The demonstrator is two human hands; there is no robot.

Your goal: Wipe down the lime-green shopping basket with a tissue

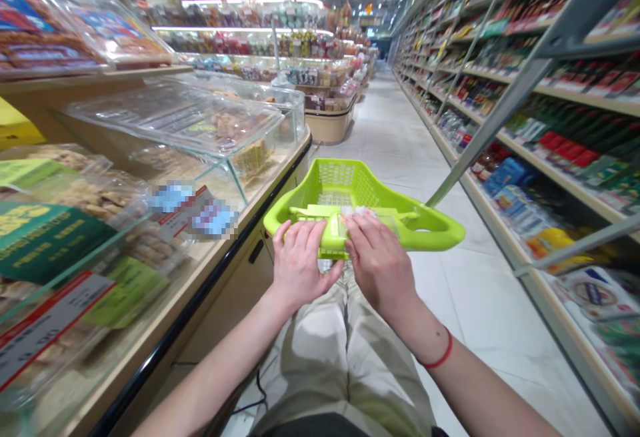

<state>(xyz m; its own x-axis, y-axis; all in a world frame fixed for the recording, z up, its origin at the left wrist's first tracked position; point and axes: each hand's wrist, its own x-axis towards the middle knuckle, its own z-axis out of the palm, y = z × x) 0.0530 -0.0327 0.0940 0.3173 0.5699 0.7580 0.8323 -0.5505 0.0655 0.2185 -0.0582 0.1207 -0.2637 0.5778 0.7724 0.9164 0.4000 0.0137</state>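
Note:
A lime-green plastic shopping cart (pixel 440 235) with a latticed basket stands right in front of my legs. My left hand (pixel 299 265) rests on the left part of its handle, fingers curled over the bar and thumb below. Close beside it, my right hand (pixel 383 262) grips the middle of the handle, with a red string bracelet (pixel 443 351) on that wrist. Near the right fingertips lies a small whitish, partly clear thing (pixel 360 213), too blurred to name. Most of the basket's inside is hidden behind the handle.
Along my left runs a counter with a black edge (pixel 200 297), clear food bins (pixel 200 117) and price tags (pixel 55 327). Stocked shelves (pixel 575 157) line the right, with a grey metal ladder-like frame (pixel 493 133) before them. A white tiled aisle (pixel 385 110) leads ahead past a rounded display (pixel 327 125).

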